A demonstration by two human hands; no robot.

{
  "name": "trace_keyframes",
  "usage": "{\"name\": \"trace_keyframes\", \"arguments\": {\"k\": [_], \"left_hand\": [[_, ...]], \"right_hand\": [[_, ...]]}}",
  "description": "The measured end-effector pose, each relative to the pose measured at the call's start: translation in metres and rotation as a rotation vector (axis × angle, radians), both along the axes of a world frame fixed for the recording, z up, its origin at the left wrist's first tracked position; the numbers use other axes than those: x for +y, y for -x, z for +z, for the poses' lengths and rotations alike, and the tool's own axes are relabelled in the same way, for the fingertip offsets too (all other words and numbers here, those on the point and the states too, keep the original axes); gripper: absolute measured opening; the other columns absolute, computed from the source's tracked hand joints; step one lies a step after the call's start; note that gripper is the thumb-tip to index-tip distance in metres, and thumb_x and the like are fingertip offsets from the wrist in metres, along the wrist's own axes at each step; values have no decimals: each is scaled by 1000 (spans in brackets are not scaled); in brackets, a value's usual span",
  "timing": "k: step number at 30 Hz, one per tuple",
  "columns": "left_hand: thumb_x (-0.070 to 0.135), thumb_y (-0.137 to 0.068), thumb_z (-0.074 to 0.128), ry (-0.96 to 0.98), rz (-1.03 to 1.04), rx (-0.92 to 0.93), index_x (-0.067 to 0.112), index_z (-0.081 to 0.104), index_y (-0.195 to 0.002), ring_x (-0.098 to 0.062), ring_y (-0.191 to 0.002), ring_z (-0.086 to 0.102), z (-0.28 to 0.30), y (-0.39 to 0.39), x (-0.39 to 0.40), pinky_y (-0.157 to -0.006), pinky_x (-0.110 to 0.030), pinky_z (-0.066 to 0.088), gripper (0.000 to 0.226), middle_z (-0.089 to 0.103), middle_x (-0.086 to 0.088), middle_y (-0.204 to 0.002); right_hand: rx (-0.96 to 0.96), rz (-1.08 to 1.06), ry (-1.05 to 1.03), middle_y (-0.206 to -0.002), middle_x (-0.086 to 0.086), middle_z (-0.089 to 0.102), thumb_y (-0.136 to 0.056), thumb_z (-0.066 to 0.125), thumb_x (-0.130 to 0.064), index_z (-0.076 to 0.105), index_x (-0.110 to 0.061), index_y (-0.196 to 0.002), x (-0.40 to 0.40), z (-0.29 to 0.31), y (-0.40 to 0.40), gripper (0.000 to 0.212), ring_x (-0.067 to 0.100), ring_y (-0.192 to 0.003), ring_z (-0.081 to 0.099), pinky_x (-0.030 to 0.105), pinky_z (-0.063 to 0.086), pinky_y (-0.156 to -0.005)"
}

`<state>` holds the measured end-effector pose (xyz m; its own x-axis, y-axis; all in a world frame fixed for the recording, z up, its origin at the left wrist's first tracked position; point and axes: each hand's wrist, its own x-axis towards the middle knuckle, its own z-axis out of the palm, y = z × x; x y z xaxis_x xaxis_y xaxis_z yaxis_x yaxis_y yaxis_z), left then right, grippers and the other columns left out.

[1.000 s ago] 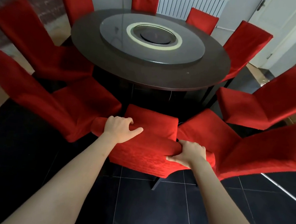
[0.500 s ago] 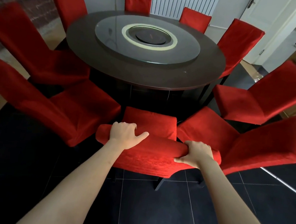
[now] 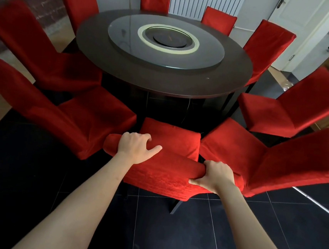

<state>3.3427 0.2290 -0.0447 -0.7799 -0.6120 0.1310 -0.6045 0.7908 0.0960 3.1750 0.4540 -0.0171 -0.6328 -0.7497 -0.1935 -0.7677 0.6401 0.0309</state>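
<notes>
Head view, lower centre: clutching chair (image 3: 160, 176) back with left hand (image 3: 135, 147) and right hand (image 3: 217, 175); next, perhaps pushing toward table (image 3: 164, 80).

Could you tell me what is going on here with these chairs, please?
A person grips the backrest top of a red fabric-covered chair with both hands: left hand near its left end, right hand near its right end. The chair faces a round dark wooden table, its seat short of the table's edge. Similar red chairs stand close on either side.
</notes>
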Motion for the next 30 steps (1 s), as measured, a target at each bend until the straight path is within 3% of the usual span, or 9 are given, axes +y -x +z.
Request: {"name": "trace_keyframes", "arguments": {"k": [7, 11, 20, 30], "left_hand": [[79, -84, 30, -3, 26, -26, 28, 65, -113, -18, -75, 65, 7, -6, 7, -67, -29, 42, 68, 67, 6, -73], [79, -84, 30, -10, 22, -31, 26, 65, -113, -20, -77, 65, 11, -2, 20, -63, -29, 38, 70, 68, 3, -79], [79, -84, 25, 9, 42, -53, 22, 64, -112, -20, -79, 66, 9, 0, 38, -69, -32, 44, 74, 70, 1, -82], [78, -84, 23, 2, 34, -31, 24, 63, -115, -20, -79, 66, 8, 3, 49, -77, -34, 48, 74, 70, 1, -79]], "right_hand": [[-6, 13, 11, -74, -12, 56, -57, 66, -79, 60, -29, -88, 2, 3, -4, 60, 16, -81, 60, 28, 43, -65], [-39, 16, -10, -74, -13, 57, -54, 67, -79, 54, -32, -80, 10, 7, 7, 55, 16, -82, 61, 29, 47, -66], [-55, 2, -31, -69, -15, 53, -52, 70, -77, 43, -31, -67, 22, 12, 12, 56, 14, -73, 54, 27, 41, -62], [-41, -101, 22, -66, -17, 51, -49, 73, -74, 44, -33, -69, 33, 10, 9, 55, 14, -74, 56, 29, 39, -67]]}}
